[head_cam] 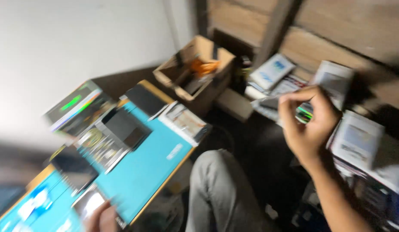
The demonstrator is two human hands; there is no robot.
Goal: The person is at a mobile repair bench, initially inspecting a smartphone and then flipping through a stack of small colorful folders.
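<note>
The frame is blurred by motion. My right hand (309, 124) is raised at the right, fingers curled around a small dark item with a green patch (303, 112); what it is cannot be made out. My left hand (102, 217) shows only partly at the bottom edge, its fingers touching a shiny flat package (87, 202) that lies on a teal board (152, 163). Whether it grips the package is unclear. Several small glossy packages (100, 141) and dark flat boxes (124, 124) lie on the teal board.
An open cardboard box (195, 71) with an orange item inside stands at the back. White boxes and packages (356, 137) are piled at the right against a wooden wall. My knee in grey trousers (216, 189) is below the middle.
</note>
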